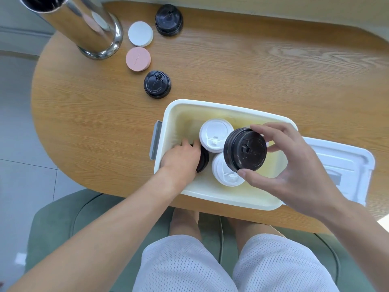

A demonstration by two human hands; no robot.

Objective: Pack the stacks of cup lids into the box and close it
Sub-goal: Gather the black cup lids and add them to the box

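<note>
A white plastic box (168, 114) stands open on the wooden table near its front edge. Inside it stand two white lid stacks, one at the back (214, 133) and one nearer me (223, 173). My left hand (182, 159) reaches into the box's left part and rests on a black lid stack (203, 160), mostly hidden beneath it. My right hand (294, 167) holds another black lid stack (245, 149) by its rim above the box's middle. Two more black stacks stand on the table, one near the box (157, 84) and one far back (169, 20).
The box's white lid (347, 163) lies to the right of the box. A tall shiny metal cylinder (84, 24) stands at the back left. A white disc (140, 34) and a pink disc (138, 59) lie beside it. A green chair (63, 218) is under me.
</note>
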